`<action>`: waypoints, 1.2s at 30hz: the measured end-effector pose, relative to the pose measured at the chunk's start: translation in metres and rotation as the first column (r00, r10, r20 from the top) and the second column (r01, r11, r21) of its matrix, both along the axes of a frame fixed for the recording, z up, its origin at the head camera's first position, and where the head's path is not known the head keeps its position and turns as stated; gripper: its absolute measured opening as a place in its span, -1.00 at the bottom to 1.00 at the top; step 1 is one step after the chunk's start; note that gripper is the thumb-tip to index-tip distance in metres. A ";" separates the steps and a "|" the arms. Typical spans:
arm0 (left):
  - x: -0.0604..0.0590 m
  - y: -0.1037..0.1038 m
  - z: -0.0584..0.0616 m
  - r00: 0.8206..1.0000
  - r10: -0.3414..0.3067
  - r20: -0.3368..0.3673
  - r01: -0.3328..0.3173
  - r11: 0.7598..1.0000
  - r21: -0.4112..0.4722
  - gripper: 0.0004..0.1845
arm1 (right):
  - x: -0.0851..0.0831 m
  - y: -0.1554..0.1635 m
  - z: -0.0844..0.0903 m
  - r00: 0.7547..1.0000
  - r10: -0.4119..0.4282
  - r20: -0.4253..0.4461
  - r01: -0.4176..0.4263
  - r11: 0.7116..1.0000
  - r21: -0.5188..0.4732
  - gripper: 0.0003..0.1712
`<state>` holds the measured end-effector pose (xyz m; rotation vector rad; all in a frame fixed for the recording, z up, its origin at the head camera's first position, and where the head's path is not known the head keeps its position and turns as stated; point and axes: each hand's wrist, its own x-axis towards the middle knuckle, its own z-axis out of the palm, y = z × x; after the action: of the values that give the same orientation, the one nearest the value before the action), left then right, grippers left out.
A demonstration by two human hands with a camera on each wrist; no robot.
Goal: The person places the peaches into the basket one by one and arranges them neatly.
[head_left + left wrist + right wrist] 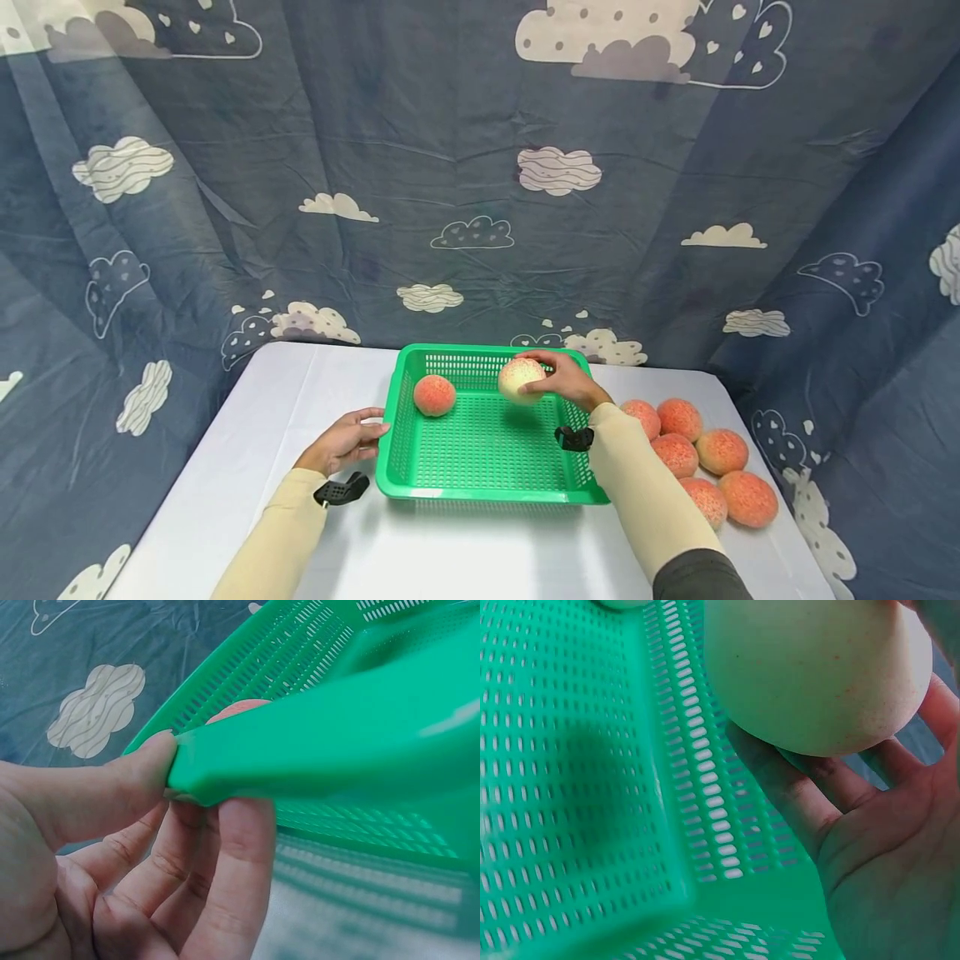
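Note:
A green perforated plastic basket (pixel 487 496) sits on the white table. My left hand (pixel 347 443) pinches its left rim, thumb on the edge and fingers curled beneath, as the left wrist view shows the rim (pixel 315 750) close up. My right hand (pixel 564 379) holds a pale yellow peach with red speckles (pixel 519 380) above the basket's far right part. Fingers (pixel 802 795) wrap its underside in the right wrist view, and its shadow falls on the basket floor. A redder peach (pixel 434 395) lies inside at the far left.
Several red-orange peaches (pixel 722 452) lie grouped on the table right of the basket, partly behind my right sleeve (pixel 645 475). A dark blue curtain with cloud prints (pixel 450 167) hangs behind the table. White tabletop (pixel 480 558) shows in front of the basket.

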<state>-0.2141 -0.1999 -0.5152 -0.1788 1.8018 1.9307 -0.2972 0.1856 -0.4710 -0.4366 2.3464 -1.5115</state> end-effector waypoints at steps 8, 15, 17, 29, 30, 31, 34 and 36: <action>0.001 0.000 0.001 1.000 0.001 0.003 -0.001 1.000 0.010 -0.52 | -0.011 -0.022 -0.016 0.999 -0.025 0.021 0.025 0.999 0.020 -0.31; 0.001 0.000 0.002 1.000 0.014 0.017 -0.013 1.000 -0.005 -0.51 | -0.014 -0.040 -0.033 0.998 -0.047 0.043 0.046 0.999 0.009 -0.31; 0.001 0.001 0.002 1.000 0.013 0.016 -0.013 1.000 -0.004 -0.51 | -0.013 -0.045 -0.037 0.998 -0.048 0.035 0.049 0.999 -0.005 -0.31; -0.002 0.000 0.002 1.000 0.006 0.011 -0.006 1.000 0.007 -0.53 | -0.009 -0.078 -0.063 0.995 -0.103 -0.010 0.104 0.992 0.068 -0.30; -0.002 -0.001 0.003 1.000 0.004 0.009 -0.004 1.000 0.008 -0.53 | -0.008 -0.080 -0.064 0.994 -0.107 -0.014 0.107 0.992 0.069 -0.30; -0.003 -0.001 0.003 1.000 0.006 0.009 -0.006 1.000 0.006 -0.53 | -0.007 -0.082 -0.066 0.994 -0.112 -0.019 0.113 0.991 0.070 -0.31; -0.003 -0.001 0.003 1.000 0.001 0.011 -0.001 1.000 0.005 -0.54 | -0.006 -0.088 -0.069 0.994 -0.108 -0.032 0.110 0.991 0.077 -0.31; -0.003 -0.001 0.004 1.000 -0.002 0.009 0.002 1.000 0.010 -0.53 | -0.006 -0.090 -0.070 0.993 -0.109 -0.050 0.113 0.990 0.087 -0.31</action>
<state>-0.2170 -0.2010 -0.5116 -0.1825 1.7850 1.9346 -0.3034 0.0951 -0.5415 -0.3263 2.4997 -1.4508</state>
